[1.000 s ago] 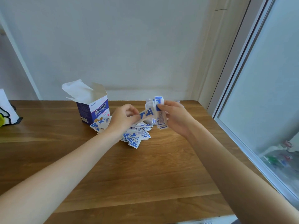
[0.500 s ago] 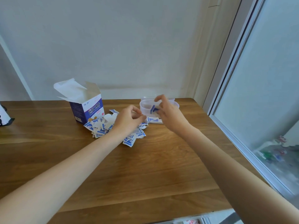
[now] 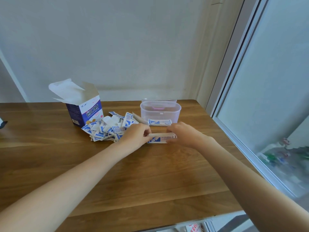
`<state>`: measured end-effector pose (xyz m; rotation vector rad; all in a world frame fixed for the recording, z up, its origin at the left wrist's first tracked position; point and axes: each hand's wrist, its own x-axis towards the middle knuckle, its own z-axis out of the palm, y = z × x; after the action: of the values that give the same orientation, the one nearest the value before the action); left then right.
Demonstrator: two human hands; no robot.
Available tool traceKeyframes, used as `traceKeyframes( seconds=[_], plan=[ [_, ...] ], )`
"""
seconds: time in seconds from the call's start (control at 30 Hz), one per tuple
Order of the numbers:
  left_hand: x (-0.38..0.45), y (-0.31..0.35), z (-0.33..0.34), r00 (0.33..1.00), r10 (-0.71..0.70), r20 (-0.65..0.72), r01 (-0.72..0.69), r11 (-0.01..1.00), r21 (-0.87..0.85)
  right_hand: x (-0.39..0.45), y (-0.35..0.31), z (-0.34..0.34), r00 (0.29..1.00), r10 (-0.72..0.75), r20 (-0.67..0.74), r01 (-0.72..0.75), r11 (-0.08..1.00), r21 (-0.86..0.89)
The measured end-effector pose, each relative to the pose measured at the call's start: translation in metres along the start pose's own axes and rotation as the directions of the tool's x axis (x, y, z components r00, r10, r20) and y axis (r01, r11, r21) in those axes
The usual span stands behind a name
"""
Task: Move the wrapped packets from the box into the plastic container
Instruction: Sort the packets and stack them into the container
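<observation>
Both hands grip a small stack of wrapped packets low over the wooden table.

Head view: the left hand (image 3: 135,135) and right hand (image 3: 184,133) each pinch one end of a flat stack of packets (image 3: 159,137), fingers closed on it, the stack lying level just above or on the table (image 3: 150,173); which, I cannot tell. Behind it, another stack (image 3: 159,122) lies on the table touching the front wall of the clear plastic container (image 3: 160,111), whose inside looks bare apart from a pink part seen through the wall. To the left, a loose heap of packets (image 3: 108,128) spreads in front of the open box (image 3: 83,109), which stands upright with its flaps raised. A window frame (image 3: 234,81) runs along the table's right edge.
</observation>
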<state>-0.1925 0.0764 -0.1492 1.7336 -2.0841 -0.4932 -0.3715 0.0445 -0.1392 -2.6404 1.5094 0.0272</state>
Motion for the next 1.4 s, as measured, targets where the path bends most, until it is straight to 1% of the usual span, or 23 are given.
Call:
traceKeyframes(
  seconds=[0.07,0.13,0.2,0.3,0.4,0.5,0.57,0.67,0.7,0.73,0.77,0.8,0.87,0.9,0.97,1.0,1.03,1.07,1.1,1.13,1.2,1.3,1.4],
  plan=[
    [-0.001,-0.002,0.000,1.000,-0.001,0.009,0.001,1.000,-0.019,0.001,0.003,0.002,0.999,0.031,-0.022,-0.029,0.995,0.097],
    [-0.002,-0.003,0.001,1.000,-0.013,0.005,0.013,0.999,-0.037,0.002,0.000,0.003,0.997,0.029,-0.074,-0.018,0.990,0.140],
    [-0.003,-0.003,0.000,0.999,-0.024,-0.040,0.021,0.997,-0.069,0.003,-0.002,0.006,0.993,0.020,-0.118,-0.005,0.992,0.127],
    [-0.006,-0.002,-0.001,0.997,-0.018,-0.081,0.011,0.996,-0.086,0.003,0.000,0.016,0.991,-0.031,-0.132,0.036,0.999,0.037],
    [-0.010,-0.002,0.000,0.995,0.062,-0.080,-0.056,0.996,0.075,0.002,0.003,0.025,0.986,-0.072,-0.152,0.073,0.997,0.002],
    [-0.008,-0.003,0.001,0.994,0.087,-0.069,-0.072,0.978,0.198,0.001,0.004,0.029,0.976,-0.085,-0.199,0.087,0.996,0.001],
    [-0.006,-0.004,0.003,0.996,0.084,-0.024,-0.073,0.954,0.290,0.002,0.006,0.033,0.973,-0.088,-0.211,0.089,0.996,-0.007],
    [0.000,-0.003,0.006,0.994,0.090,0.060,-0.108,0.884,0.454,0.002,0.005,0.032,0.978,-0.085,-0.193,0.085,0.996,-0.007],
    [0.002,-0.002,0.004,0.993,0.083,0.086,-0.114,0.873,0.473,0.001,0.003,0.028,0.978,-0.084,-0.190,0.087,0.996,0.008],
    [0.004,0.000,-0.001,0.992,0.070,0.109,-0.113,0.875,0.471,-0.001,0.002,0.022,0.974,-0.070,-0.214,0.086,0.994,0.066],
    [0.007,0.001,-0.007,0.993,0.069,0.099,-0.106,0.894,0.435,-0.003,0.001,0.014,0.964,-0.031,-0.264,0.078,0.983,0.168],
    [0.011,0.001,-0.017,0.996,0.086,0.032,-0.092,0.934,0.345,-0.003,0.002,0.005,0.943,0.037,-0.330,0.064,0.955,0.288],
    [0.020,0.005,-0.037,0.980,0.053,-0.190,-0.049,0.999,0.023,0.000,0.005,-0.015,0.886,0.196,-0.421,0.052,0.859,0.509],
    [0.027,0.008,-0.047,0.966,-0.004,-0.257,-0.033,0.989,-0.141,0.007,0.007,-0.025,0.861,0.269,-0.431,0.057,0.792,0.608],
    [0.045,0.013,-0.061,0.949,-0.143,-0.282,0.019,0.916,-0.401,0.024,0.010,-0.043,0.832,0.402,-0.381,0.035,0.648,0.761],
    [0.054,0.015,-0.064,0.939,-0.206,-0.277,0.049,0.873,-0.484,0.034,0.011,-0.050,0.826,0.455,-0.331,-0.003,0.592,0.806],
    [0.064,0.016,-0.066,0.926,-0.260,-0.273,0.088,0.853,-0.514,0.042,0.012,-0.056,0.823,0.492,-0.285,-0.048,0.560,0.827],
    [0.074,0.016,-0.067,0.915,-0.294,-0.277,0.132,0.865,-0.483,0.053,0.015,-0.061,0.823,0.511,-0.247,-0.100,0.560,0.823],
    [0.082,0.014,-0.067,0.911,-0.297,-0.286,0.172,0.904,-0.391,0.061,0.016,-0.063,0.829,0.516,-0.216,-0.159,0.587,0.794],
    [0.088,0.014,-0.067,0.919,-0.278,-0.280,0.203,0.942,-0.267,0.070,0.018,-0.064,0.835,0.516,-0.189,-0.219,0.628,0.746],
    [0.098,0.015,-0.064,0.947,-0.232,-0.220,0.233,0.972,-0.024,0.088,0.021,-0.063,0.854,0.494,-0.163,-0.311,0.736,0.602],
    [0.113,0.019,-0.055,0.967,-0.222,-0.123,0.244,0.947,0.207,0.106,0.016,-0.061,0.893,0.443,-0.082,-0.383,0.842,0.379],
    [0.124,0.023,-0.046,0.974,-0.221,-0.048,0.223,0.910,0.350,0.109,0.007,-0.059,0.907,0.420,0.018,-0.412,0.879,0.240]
  ],
)
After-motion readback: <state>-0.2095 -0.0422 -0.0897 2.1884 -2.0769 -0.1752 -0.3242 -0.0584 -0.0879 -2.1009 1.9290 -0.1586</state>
